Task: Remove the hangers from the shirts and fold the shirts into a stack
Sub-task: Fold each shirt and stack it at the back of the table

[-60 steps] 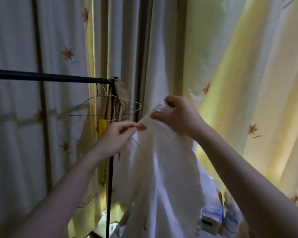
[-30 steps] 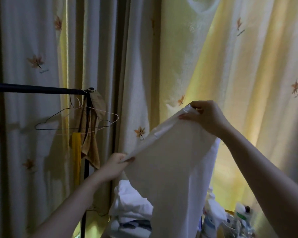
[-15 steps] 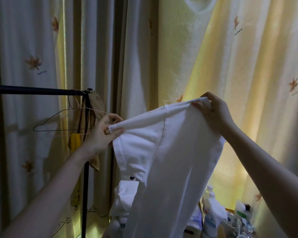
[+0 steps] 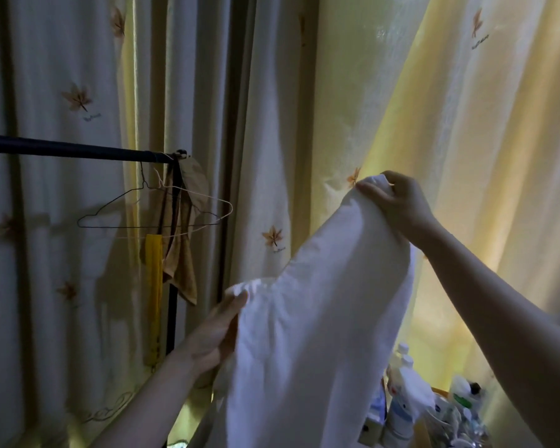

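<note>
We saw the white shirt (image 4: 320, 318) held midair, clear of the wire hangers (image 4: 117, 227). Right hand (image 4: 401, 205) pinched its top edge high; left hand (image 4: 214, 334), well apart, seemingly gripped a lower edge. We judged folding begun; next, bring the edges together.

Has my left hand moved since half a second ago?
Yes. The left hand, holding the white shirt, dropped from level with the wire hangers to well below them.

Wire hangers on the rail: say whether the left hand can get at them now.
Probably, once freed: the left hand grips the white shirt, but nothing stands between it and the hangers.
</note>
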